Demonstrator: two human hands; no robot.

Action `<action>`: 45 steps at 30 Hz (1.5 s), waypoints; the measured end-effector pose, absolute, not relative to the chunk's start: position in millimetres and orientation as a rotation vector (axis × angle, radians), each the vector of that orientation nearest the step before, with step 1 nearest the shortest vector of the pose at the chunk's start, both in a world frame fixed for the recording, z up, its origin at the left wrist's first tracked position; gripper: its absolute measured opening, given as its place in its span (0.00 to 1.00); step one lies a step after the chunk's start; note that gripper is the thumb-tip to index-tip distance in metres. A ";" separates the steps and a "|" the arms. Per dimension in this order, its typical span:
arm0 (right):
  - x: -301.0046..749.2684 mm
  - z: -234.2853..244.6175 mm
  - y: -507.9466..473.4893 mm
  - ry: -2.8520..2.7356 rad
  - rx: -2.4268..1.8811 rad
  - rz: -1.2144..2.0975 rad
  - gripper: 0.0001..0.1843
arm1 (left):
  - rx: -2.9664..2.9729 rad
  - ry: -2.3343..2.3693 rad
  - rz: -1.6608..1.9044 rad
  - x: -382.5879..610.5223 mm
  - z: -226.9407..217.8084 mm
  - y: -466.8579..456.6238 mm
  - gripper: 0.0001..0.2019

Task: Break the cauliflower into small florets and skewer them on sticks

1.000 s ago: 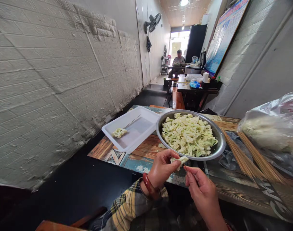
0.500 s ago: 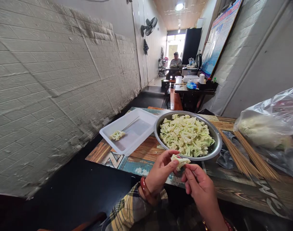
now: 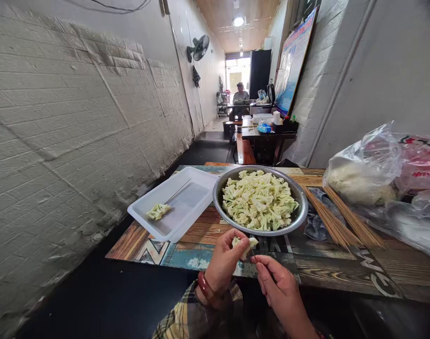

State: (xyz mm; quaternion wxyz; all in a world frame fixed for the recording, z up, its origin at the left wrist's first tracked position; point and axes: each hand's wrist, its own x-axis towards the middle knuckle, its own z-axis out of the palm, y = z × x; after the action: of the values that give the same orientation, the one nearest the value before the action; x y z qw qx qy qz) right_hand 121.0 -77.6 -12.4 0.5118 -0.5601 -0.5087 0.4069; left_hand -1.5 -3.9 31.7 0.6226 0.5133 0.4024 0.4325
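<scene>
My left hand point(image 3: 224, 259) pinches a small cauliflower floret point(image 3: 246, 244) just in front of a steel bowl point(image 3: 295, 218) heaped with cauliflower pieces point(image 3: 257, 199). My right hand point(image 3: 279, 292) is closed below and right of the floret, its fingertips pressed together near the floret's stem; what it grips is too thin to make out. A white plastic tray point(image 3: 186, 202) lies left of the bowl with one skewered floret point(image 3: 158, 211) in it.
Bundles of bamboo skewers point(image 3: 336, 219) lie right of the bowl on the patterned wooden table point(image 3: 342, 268). Plastic bags point(image 3: 380, 169) with more cauliflower sit at the far right. A brick wall runs along the left. A person sits at a distant table point(image 3: 240, 94).
My view has swung so the table sits further left. Both hands dropped slightly toward me with the floret, and my left fingers wrapped more closely round it.
</scene>
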 end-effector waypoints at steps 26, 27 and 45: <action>134.6 -18.5 -65.9 -1.165 -1.309 0.901 0.19 | 1.356 0.897 0.972 -0.6 44.1 1.0 0.15; 138.2 -21.4 -65.5 -1.093 -1.300 0.951 0.20 | 1.380 0.910 0.998 -2.4 48.6 5.2 0.16; 185.0 -24.0 -75.4 -0.661 -1.194 1.038 0.20 | 2.828 1.066 0.343 133.0 66.1 96.6 0.10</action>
State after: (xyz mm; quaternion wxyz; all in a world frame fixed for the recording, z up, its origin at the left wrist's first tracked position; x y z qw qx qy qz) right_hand 185.0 -75.4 -24.0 0.6544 -0.5265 -0.2916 0.4577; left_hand 133.0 96.6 66.1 0.0499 0.9286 0.3500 0.1125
